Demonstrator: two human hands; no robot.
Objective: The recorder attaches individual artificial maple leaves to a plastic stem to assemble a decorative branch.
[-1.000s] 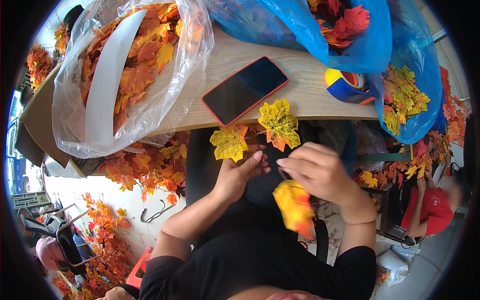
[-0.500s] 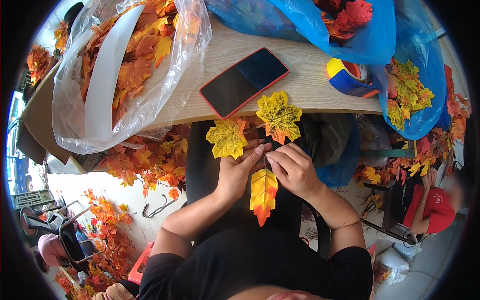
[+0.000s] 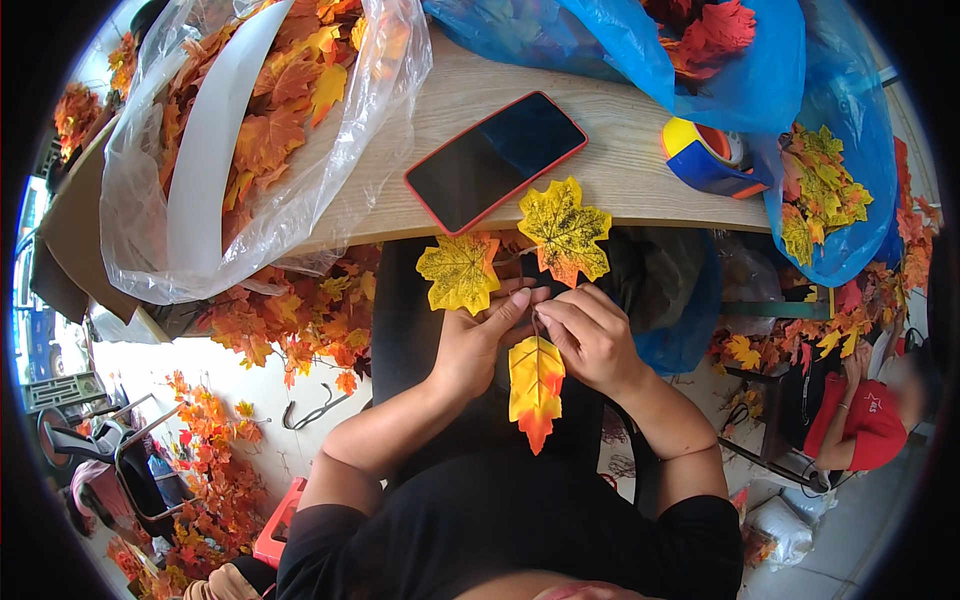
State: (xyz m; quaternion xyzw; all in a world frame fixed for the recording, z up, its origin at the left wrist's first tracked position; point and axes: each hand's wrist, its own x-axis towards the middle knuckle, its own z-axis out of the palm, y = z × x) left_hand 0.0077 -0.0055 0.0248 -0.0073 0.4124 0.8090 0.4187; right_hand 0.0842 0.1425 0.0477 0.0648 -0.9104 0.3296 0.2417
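My left hand (image 3: 483, 335) is closed, thumb against fingers, around the thin stems of artificial maple leaves. A yellow, dark-speckled maple leaf (image 3: 458, 273) stands out above it, and a second speckled leaf (image 3: 564, 232) with an orange base rises between the hands. My right hand (image 3: 590, 335) pinches at the stems close beside the left fingertips. A yellow leaf with a red-orange tip (image 3: 536, 390) hangs below the fingertips, pointing toward my body. Where the stems meet is mostly hidden by the fingers.
On the wooden table (image 3: 440, 130) lie a red-cased phone (image 3: 497, 160) and a yellow-and-blue tape roll (image 3: 705, 158). A clear bag (image 3: 350, 200) of orange leaves is at left, blue bags (image 3: 840, 230) at right. Leaf garlands (image 3: 215, 450) cover the floor; a person in red (image 3: 860, 420) sits at right.
The view has shifted slightly. The hanging leaf has turned a little, and the two speckled leaves have tilted slightly. Both hands keep their pinch on the stems.
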